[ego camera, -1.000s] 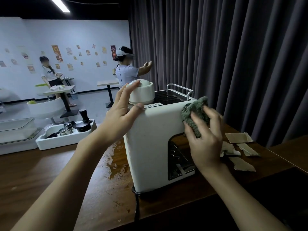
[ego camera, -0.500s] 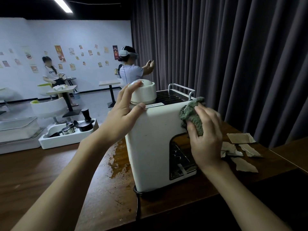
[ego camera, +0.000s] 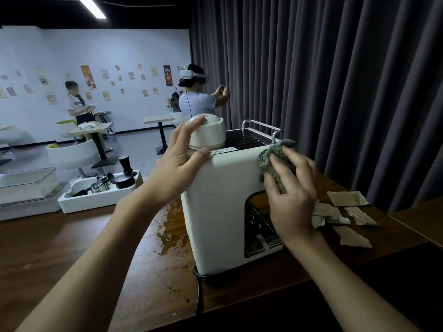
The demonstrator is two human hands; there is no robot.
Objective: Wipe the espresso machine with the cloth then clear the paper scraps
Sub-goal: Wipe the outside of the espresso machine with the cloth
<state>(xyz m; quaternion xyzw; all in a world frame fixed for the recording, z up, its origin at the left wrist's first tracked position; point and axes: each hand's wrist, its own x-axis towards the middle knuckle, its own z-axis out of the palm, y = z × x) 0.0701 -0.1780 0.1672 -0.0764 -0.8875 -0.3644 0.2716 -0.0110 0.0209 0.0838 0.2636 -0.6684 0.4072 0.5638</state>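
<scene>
Two bare hands work at the boxy white espresso machine [ego camera: 220,212] on the dark wooden worktop [ego camera: 155,271]. Left hand [ego camera: 175,166] braces its upper corner, grip spread. Right hand [ego camera: 291,192] presses the crumpled grey-green knitted cloth [ego camera: 273,156] against the machine's upper right edge, grip closed on it. Torn brown paper scraps [ego camera: 347,212] lie just right.

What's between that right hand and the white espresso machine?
In the head view, a crumpled grey-green knitted cloth lies between the right hand and the white espresso machine, pressed against its upper corner.
</scene>
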